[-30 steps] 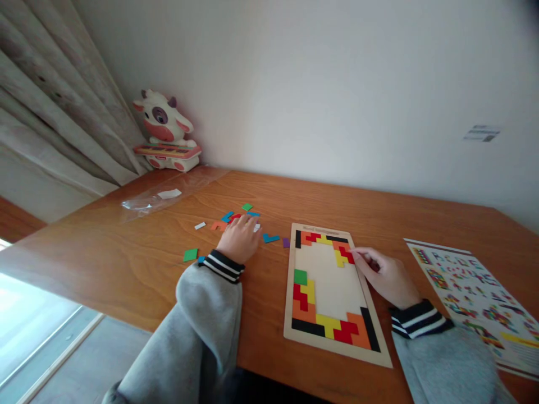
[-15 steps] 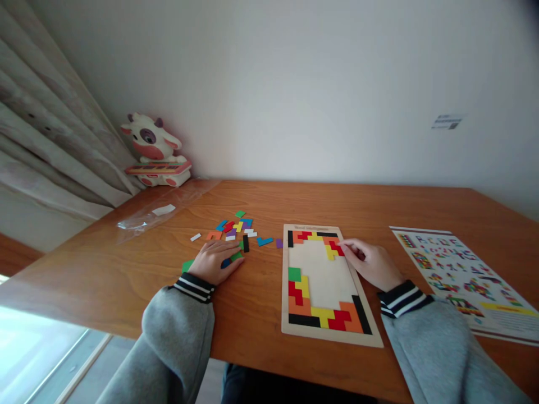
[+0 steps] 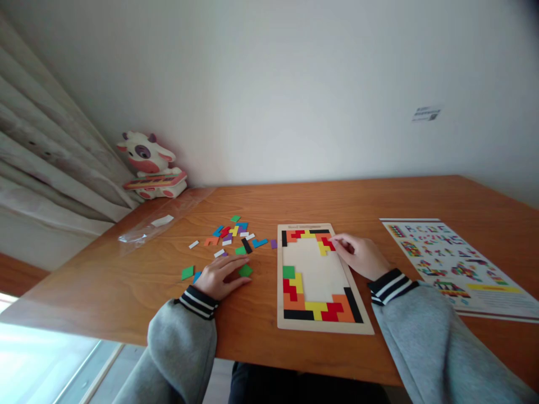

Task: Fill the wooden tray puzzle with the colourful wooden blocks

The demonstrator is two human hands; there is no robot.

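A wooden puzzle board (image 3: 283, 324) lies flat, with coloured blocks along its top, its lower left side and its bottom; its middle is bare. My right hand (image 3: 357, 255) rests at the board's upper right edge, fingers pinched at a red block (image 3: 327, 244) beside a yellow one (image 3: 323, 250). What, if anything, is between those fingertips is too small to make out. Left of the board, my left hand (image 3: 221, 278) lies palm down with fingers apart, close to a green piece (image 3: 245, 270). Beyond it are a black piece (image 3: 246, 246) and several other loose coloured pieces.
A printed pattern sheet (image 3: 458, 264) lies at the right. Toward the back left are a clear plastic bag (image 3: 141, 231) and a cow toy with a keyboard (image 3: 154, 168). The wooden table's (image 3: 252, 342) front edge runs just before my lap.
My left hand has drawn back toward me, uncovering white, purple and green pieces. The black piece has tilted. My right hand stays at the same red block, while the whole view has shifted slightly.
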